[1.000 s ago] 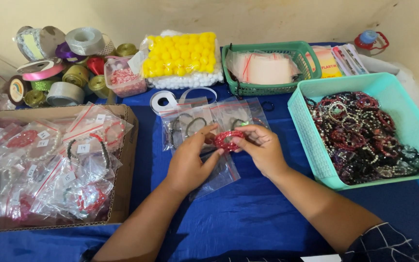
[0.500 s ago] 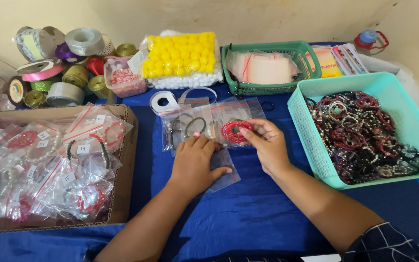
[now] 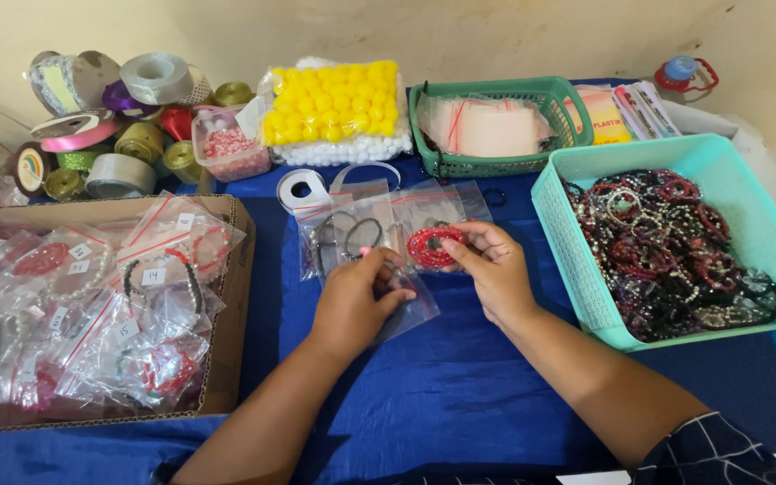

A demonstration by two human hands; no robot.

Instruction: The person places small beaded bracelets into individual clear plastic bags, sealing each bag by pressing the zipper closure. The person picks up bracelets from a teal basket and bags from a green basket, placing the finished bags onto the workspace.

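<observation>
My right hand (image 3: pixel 494 269) pinches a red beaded bracelet (image 3: pixel 431 245) just above the blue cloth. My left hand (image 3: pixel 354 301) grips a small clear plastic bag (image 3: pixel 410 310) beside it. Behind both hands lie a few clear bags (image 3: pixel 352 229) with dark bracelets in them. The bracelet and the bag in my left hand are close together; whether they touch is unclear.
A turquoise basket (image 3: pixel 577 260) full of bracelets stands at the right. A cardboard box (image 3: pixel 231 305) of bagged bracelets is at the left. Behind are ribbon spools (image 3: pixel 119 135), a tape roll (image 3: pixel 303 189), a bag of yellow balls (image 3: pixel 334 108) and a green basket (image 3: pixel 496 166) of bags.
My hands moved up and apart slightly. The red bracelet came up out of the space between them and now shows in my right fingers, while my left hand took the clear bag.
</observation>
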